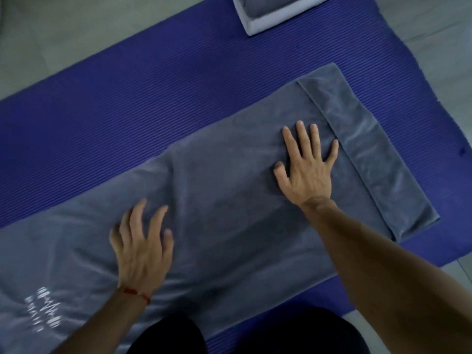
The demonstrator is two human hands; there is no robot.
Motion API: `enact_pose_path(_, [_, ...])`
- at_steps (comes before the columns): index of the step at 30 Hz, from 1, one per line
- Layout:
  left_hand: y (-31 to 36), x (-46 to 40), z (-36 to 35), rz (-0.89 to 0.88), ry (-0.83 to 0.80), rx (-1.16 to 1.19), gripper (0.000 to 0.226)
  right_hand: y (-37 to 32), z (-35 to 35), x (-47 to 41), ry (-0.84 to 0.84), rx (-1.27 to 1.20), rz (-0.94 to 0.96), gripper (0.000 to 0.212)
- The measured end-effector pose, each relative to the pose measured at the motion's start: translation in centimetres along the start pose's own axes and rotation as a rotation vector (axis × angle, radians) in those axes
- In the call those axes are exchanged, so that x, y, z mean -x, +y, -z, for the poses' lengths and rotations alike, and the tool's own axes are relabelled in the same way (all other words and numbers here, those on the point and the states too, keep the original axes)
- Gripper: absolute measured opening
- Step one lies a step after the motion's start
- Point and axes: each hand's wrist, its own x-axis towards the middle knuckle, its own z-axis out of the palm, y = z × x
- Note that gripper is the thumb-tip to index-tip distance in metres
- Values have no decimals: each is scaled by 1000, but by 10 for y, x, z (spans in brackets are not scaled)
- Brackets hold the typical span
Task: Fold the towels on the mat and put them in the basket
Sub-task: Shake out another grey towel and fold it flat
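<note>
While hands press another, basket (251, 26) holds a folded towel (270, 6).

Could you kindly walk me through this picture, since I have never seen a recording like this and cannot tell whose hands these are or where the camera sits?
There is no machine here: a person works with two bare hands, and the single picture comes from a wide-angle camera worn on their head, looking forward and down. A grey towel lies spread on a purple mat, with its far right end already folded over. The right hand lies flat on the towel with fingers spread. The left hand, with a red thread on its wrist, is blurred and has its fingers open over the towel. Neither hand holds anything. At the top edge sits a white basket with grey cloth already inside.
</note>
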Motion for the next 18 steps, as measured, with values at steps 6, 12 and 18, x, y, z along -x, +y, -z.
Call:
enact_pose_path(6, [-38,33,-31,29,-202,-52,61,0,-1,-2,30,-15,-5,75])
enact_pose_path(12, [-43,37,-37,15,-152,-29,64,-3,-2,-2,41,-13,-28,75])
enact_pose_path(18, [-43,35,-41,0,-122,15,64,-6,-5,-1,74,31,-49,74])
